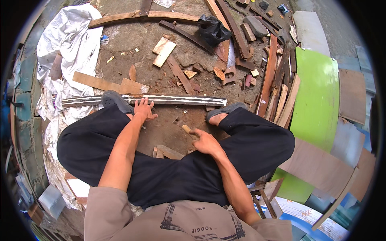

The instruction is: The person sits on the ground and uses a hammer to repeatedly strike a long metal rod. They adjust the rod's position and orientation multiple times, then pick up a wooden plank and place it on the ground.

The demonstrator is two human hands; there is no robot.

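A long dark wooden strip with white streaks along it lies crosswise on the ground before me, between my feet. My left hand rests on its near edge, fingers spread, gripping nothing. In my right hand is a hammer, held by its light wooden handle. Its small, dull head is hard to make out against the brown dirt, pointing away from me and short of the strip. My left shoe touches or overlaps the strip; my right shoe sits by its right end.
Beyond the strip lie a handsaw, a black plastic bag and scattered wood offcuts. White cloth spreads at the left. Long planks and a green panel are on the right. Small wood blocks lie close to my lap.
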